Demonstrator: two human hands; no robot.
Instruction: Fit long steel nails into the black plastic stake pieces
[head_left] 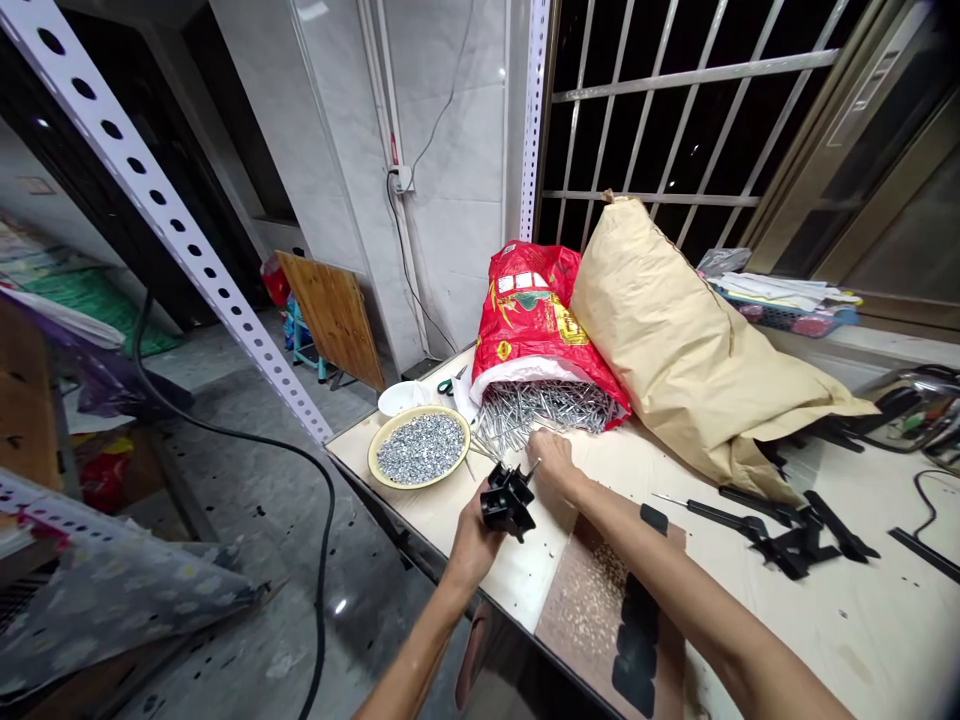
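Observation:
My left hand (474,535) is wrapped around a cluster of black plastic parts (508,502) held above the table's front edge. A thin metal pin (534,468) sticks up at the cluster's right side. My right hand (553,458) is at the near edge of a pile of long metal pins (517,412), its fingers curled downward and partly hidden; what they grip does not show. The pins spill from the mouth of a red printed sack (529,310) lying on the table. Left of my hands stands a yellow bowl (375,470) full of small silvery metal pieces (421,447).
A large tan paper sack (667,330) leans beside the red one. Loose black plastic parts (799,540) and a thin-shafted tool (705,510) lie right. Under my right forearm is a brown board (574,640) with black pads (636,645). A white bowl (405,397) and scissors (448,384) sit behind.

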